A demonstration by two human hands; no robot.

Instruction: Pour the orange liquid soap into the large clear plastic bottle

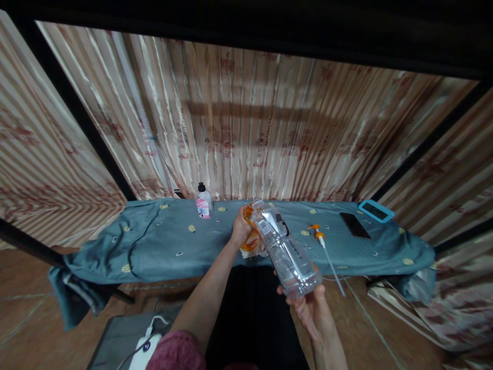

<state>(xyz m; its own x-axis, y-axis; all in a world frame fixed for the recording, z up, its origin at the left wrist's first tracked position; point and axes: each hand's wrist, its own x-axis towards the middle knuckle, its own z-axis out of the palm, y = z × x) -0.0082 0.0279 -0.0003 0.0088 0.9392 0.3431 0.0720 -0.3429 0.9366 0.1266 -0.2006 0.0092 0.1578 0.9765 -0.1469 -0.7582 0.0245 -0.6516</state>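
Right hand (314, 308), lower centre-right of frame: fingers (287, 303) curled up around the base of a clear plastic bottle (285, 249), gripping it from below. Bottle is tilted, base low toward the camera, neck pointing up-left toward frame centre. Looks mostly see-through; liquid level not readable.

Left hand (242, 228), frame centre: fingers closed on an orange-and-white crumpled thing (252, 241), cloth or wrapper, can't tell which. It sits right at the bottle's neck, touching it, and rests on the front edge of the desk (162, 241).

Desk runs across mid-frame, covered by a grey-blue cloth with small yellow spots, cloth hanging off the left end.

On the desk:
- orange spray pump head with long dip tube (323, 246), just right of the bottle, lying flat, tube running toward lower right
- small clear bottle with black cap and pink label (203, 202), upright, back edge, left of centre
- dark phone (355, 225), flat, right side
- blue-framed device (376, 210), far right, back corner, just beside the phone

Striped curtain (250, 123) behind the desk fills upper frame. Tiled floor below; white device with cable (144, 347) at bottom left.
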